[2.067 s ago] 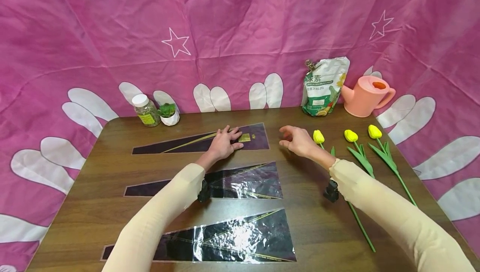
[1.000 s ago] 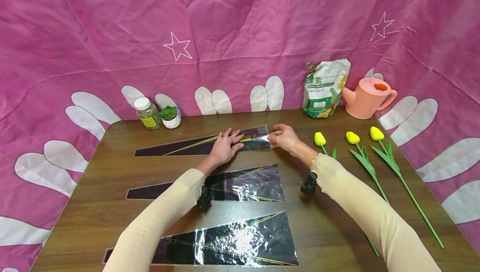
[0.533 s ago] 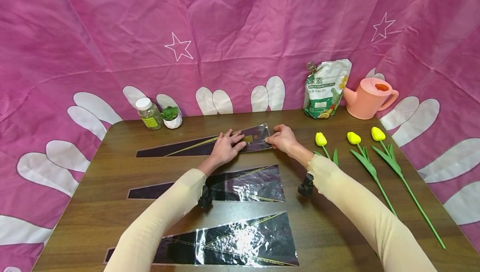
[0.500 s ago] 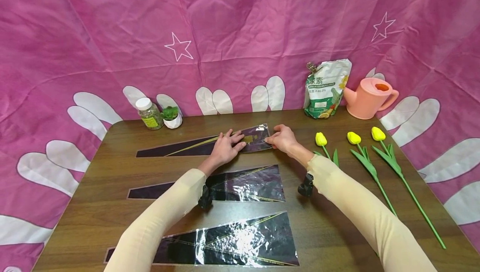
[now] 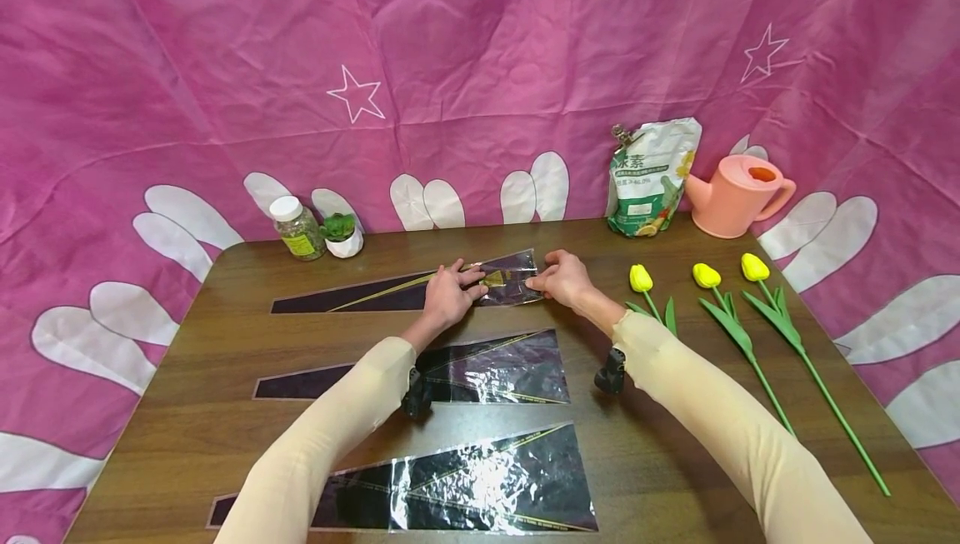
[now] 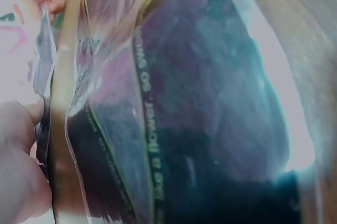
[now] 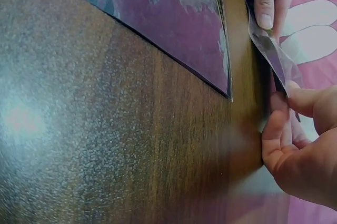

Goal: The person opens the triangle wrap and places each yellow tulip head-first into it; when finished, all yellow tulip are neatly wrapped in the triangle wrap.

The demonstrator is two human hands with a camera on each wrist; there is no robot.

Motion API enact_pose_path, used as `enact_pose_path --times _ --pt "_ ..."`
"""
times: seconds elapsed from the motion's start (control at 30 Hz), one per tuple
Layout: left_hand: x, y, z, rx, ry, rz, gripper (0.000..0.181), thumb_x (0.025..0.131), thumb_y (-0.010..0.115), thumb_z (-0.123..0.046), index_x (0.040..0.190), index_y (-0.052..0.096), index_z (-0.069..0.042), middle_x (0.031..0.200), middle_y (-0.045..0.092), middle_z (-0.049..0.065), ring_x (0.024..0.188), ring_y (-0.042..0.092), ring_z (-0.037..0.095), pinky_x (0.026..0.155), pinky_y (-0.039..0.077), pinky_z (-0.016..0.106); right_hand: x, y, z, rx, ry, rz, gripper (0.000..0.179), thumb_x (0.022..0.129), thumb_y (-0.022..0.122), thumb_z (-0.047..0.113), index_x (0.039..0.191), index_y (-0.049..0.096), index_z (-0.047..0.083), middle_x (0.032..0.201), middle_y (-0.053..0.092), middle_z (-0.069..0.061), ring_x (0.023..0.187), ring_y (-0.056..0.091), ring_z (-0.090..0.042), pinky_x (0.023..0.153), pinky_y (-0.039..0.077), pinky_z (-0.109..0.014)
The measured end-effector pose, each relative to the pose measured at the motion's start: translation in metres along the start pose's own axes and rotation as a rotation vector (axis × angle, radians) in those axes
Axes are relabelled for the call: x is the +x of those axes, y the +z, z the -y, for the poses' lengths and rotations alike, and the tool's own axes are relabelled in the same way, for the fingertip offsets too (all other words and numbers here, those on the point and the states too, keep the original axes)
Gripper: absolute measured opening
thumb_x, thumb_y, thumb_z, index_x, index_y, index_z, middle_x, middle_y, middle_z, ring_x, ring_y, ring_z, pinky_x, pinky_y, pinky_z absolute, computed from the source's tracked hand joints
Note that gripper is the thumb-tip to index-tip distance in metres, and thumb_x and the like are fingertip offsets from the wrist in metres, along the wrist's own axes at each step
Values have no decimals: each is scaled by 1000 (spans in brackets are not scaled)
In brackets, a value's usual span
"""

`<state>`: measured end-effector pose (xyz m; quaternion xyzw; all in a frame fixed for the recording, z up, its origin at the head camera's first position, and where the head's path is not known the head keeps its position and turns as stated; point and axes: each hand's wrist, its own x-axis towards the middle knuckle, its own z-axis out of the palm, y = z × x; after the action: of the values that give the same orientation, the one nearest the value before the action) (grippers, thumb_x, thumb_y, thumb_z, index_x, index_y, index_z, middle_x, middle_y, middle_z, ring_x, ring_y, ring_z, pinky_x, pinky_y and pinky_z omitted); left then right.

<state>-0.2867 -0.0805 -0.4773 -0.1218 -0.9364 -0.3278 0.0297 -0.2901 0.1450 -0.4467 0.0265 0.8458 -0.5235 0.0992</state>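
In the head view, three dark, tapered plastic flower sleeves lie one behind another. My left hand (image 5: 447, 295) rests with spread, fairly straight fingers on the rear sleeve (image 5: 360, 294), beside its gold label. At the sleeve's wide right end, my right hand (image 5: 567, 280) pinches the edge between thumb and fingers. The right wrist view has this end of the sleeve (image 7: 266, 39) raised and bent, with the thumb (image 7: 310, 100) on one face. Nearer to me are the middle sleeve (image 5: 517, 365) and the front sleeve (image 5: 540, 477), the latter partly hidden by my left forearm.
Three yellow tulips with long stems lie on the right: a left one (image 5: 641, 278), a middle one (image 5: 706, 276) and a right one (image 5: 754, 267). A pouch (image 5: 651, 182), pink watering can (image 5: 733, 198), jar (image 5: 298, 232) and potted plant (image 5: 342, 236) stand along the table's (image 5: 187, 361) back.
My right hand has moved left from beside the tulips to the rear sleeve's end and taken hold of its edge. That end has buckled slightly. My left hand has stayed nearly in place.
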Motion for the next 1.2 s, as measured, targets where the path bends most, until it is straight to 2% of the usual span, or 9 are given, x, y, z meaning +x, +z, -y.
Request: enact_pose_path --times 0.27,0.43,0.57,0.77,0.9,1.0,1.1,1.2 --pt "1 -1 0 -114 -29 -89 25 88 78 -17 111 78 -8 116 71 4 133 50 23 117 25 41 2 -3 -4 113 -2 38 60 90 73 1 136 41 -17 102 70 -26 70 63 -14 61 54 -24" --pt "1 -1 2 -205 -23 -149 19 87 79 -12 105 79 -6 110 73 6 129 54 24 116 28 43 3 -5 -6 219 -1 74 55 92 68 -2 135 39 -20 87 69 -15 64 61 -10 56 52 -20" --pt "1 -1 3 -227 -15 -185 16 86 79 -10 101 80 -5 107 74 7 126 57 26 112 35 42 4 -6 -7 280 8 87 52 93 66 -4 134 39 -22 79 66 -6 61 61 -8 54 51 -19" --pt "0 -1 2 -285 -42 -220 13 86 80 -11 97 80 -5 104 74 7 122 60 26 107 41 38 4 -7 -7 302 26 89 49 93 65 -6 132 39 -22 76 66 -5 59 62 -8 53 50 -18" --pt "0 -2 3 -336 -59 -259 15 85 81 -9 98 80 -5 103 74 7 120 61 26 105 43 35 5 -6 -5 247 39 82 46 90 64 -9 128 40 -22 73 67 -7 56 62 -7 51 50 -18" --pt "-2 -2 5 -370 -36 -277 14 84 81 -6 98 80 -2 103 74 9 121 60 28 108 41 38 6 -6 -3 174 53 71 44 88 65 -8 125 44 -20 70 66 -7 54 62 -7 50 52 -19" --pt "-5 -1 8 -387 -1 -275 13 85 80 -4 97 80 -1 105 73 11 123 59 29 112 35 42 5 -8 0 76 61 59 45 89 70 0 123 48 -18 71 68 -10 56 63 -9 53 54 -23" --pt "-7 -1 10 -372 30 -273 14 85 79 -4 98 79 0 106 73 12 124 58 31 115 30 45 1 -16 2 -79 44 38 46 92 72 14 123 52 -13 76 70 -11 61 64 -14 58 55 -26"
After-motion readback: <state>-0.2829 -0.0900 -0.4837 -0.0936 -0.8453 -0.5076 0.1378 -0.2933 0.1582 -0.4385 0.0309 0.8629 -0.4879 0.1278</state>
